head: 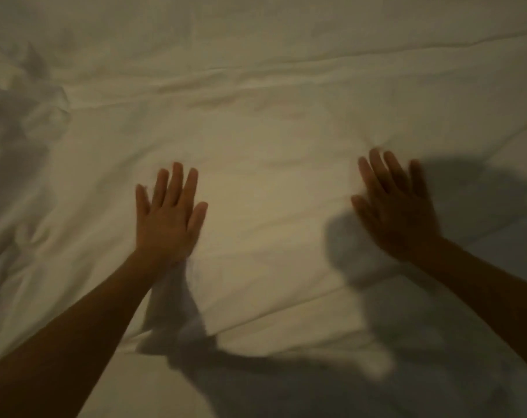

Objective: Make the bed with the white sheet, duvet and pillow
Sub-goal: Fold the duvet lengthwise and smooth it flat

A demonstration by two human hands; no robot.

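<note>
White bedding fills the whole view, dimly lit and creased. My left hand lies flat on it left of centre, fingers straight and pointing away from me. To the right, my right hand is also flat with spread fingers, slightly blurred. A fold edge of the white cloth runs diagonally below both hands. No pillow is in view, and I cannot tell the sheet from the duvet here.
The cloth is bunched into wrinkles at the left. A long crease crosses the far part of the bed. Shadows of my arms fall across the lower right.
</note>
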